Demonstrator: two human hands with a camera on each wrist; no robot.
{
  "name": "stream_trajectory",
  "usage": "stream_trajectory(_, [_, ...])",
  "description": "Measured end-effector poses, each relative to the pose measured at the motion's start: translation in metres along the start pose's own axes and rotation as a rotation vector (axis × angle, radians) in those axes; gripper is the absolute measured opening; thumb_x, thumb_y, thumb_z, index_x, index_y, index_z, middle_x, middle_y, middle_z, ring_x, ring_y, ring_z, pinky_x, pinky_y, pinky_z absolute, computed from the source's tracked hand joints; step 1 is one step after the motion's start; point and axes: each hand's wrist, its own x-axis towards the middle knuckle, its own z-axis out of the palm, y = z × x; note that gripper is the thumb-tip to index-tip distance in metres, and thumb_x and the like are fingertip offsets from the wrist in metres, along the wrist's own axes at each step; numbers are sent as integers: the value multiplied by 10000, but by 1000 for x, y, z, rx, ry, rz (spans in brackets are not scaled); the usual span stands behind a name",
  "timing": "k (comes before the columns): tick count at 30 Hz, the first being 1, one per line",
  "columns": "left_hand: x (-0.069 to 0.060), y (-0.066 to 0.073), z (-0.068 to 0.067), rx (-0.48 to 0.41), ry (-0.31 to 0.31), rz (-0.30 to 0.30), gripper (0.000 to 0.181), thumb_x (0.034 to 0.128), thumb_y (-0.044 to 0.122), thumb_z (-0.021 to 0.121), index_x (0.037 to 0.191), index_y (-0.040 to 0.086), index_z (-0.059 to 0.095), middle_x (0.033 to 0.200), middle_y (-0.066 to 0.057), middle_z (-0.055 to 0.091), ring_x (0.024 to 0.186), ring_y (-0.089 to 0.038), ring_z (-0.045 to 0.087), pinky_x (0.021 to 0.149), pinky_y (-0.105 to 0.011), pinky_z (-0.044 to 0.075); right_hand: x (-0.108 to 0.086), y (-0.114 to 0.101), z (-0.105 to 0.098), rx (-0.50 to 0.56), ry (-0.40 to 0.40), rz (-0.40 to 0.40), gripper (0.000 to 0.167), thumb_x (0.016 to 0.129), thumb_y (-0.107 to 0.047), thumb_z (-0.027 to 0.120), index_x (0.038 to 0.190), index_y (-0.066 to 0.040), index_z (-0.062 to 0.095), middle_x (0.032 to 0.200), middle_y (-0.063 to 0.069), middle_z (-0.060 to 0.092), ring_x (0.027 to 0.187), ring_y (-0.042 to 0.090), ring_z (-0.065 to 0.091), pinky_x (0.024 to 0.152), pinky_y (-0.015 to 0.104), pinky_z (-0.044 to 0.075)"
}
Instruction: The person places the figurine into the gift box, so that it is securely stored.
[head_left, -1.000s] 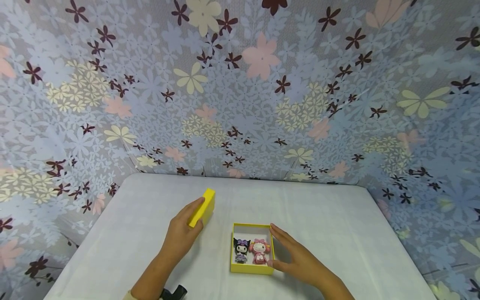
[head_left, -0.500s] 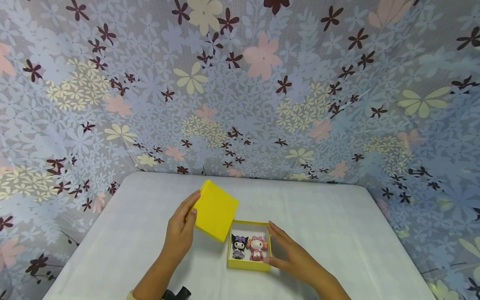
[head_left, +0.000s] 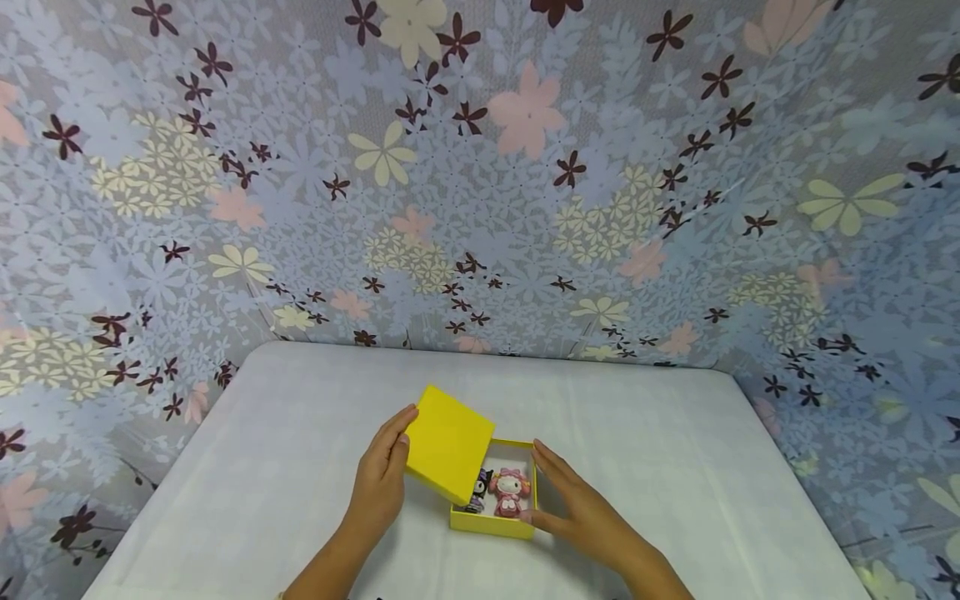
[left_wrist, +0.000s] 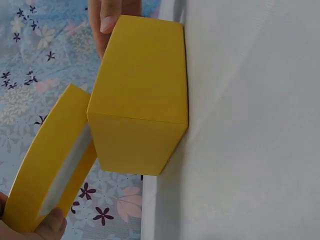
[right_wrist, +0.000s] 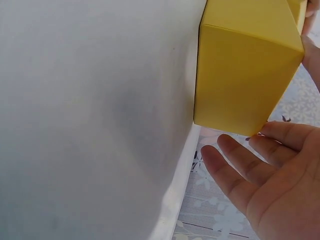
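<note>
A yellow box lid (head_left: 450, 442) is gripped at its left edge by my left hand (head_left: 381, 477), thumb on top. It is tilted over the left part of an open yellow box (head_left: 491, 525) on the table. Inside lie two small figures: a pink one (head_left: 510, 496) in plain sight and a black-and-purple one (head_left: 477, 493) partly covered by the lid. My right hand (head_left: 588, 510) holds the box's right side between thumb and fingertips. From the left wrist, the lid's pale inner side (left_wrist: 65, 172) shows close beside the box wall (left_wrist: 140, 70).
A white cloth (head_left: 675, 450) covers the table under the box. Behind the table's far edge rises a flower-patterned fabric (head_left: 480, 208), which also runs down both sides.
My left hand has turned the lid flatter and brought it rightward over the box, hiding part of the black-and-purple figure. Box and right hand have shifted slightly left.
</note>
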Motion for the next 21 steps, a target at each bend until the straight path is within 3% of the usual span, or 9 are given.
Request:
stream_trajectory(4, [-4, -3, 1, 8, -33, -34, 430, 1103, 165, 393, 1529, 172, 443, 1606, 58, 386, 1513, -174, 347, 1202, -356, 343, -1, -1, 1, 8, 1, 0, 969, 860, -623, 684, 1628, -277, 207, 1707, -123, 100, 1555, 306, 254, 1194, 610, 313])
stream_trajectory(7, [-7, -6, 2, 24, -78, -68, 456, 1089, 157, 430, 1545, 183, 424, 1626, 55, 353, 1485, -227, 399, 1168, -405, 410, -1, 0, 3, 9, 2, -6, 964, 865, -619, 681, 1629, -268, 209, 1710, -111, 105, 1552, 315, 260, 1188, 617, 316])
stream_trajectory(12, [-12, -9, 4, 45, -171, -123, 511, 1056, 206, 527, 1551, 265, 413, 1628, 27, 359, 1369, -282, 519, 1045, -336, 538, -3, 1, 4, 12, 10, -18, 964, 865, -607, 690, 1629, -265, 211, 1708, -125, 93, 1555, 301, 254, 1192, 612, 316])
stream_trajectory(15, [-15, -11, 7, 47, -245, -132, 543, 1042, 292, 564, 1558, 287, 394, 1627, -20, 362, 1334, -293, 541, 995, -300, 565, -3, 0, 4, 21, 20, -12, 971, 848, -628, 695, 1624, -329, 194, 1698, -173, 82, 1566, 264, 226, 1205, 611, 302])
stream_trajectory(21, [-17, -9, 10, 74, -334, -85, 581, 1044, 365, 552, 1575, 213, 371, 1640, -67, 349, 1323, -303, 567, 1012, -301, 554, -7, -1, 3, 38, 33, -9, 946, 838, -661, 683, 1593, -467, 147, 1688, -171, 110, 1565, 273, 210, 1197, 646, 290])
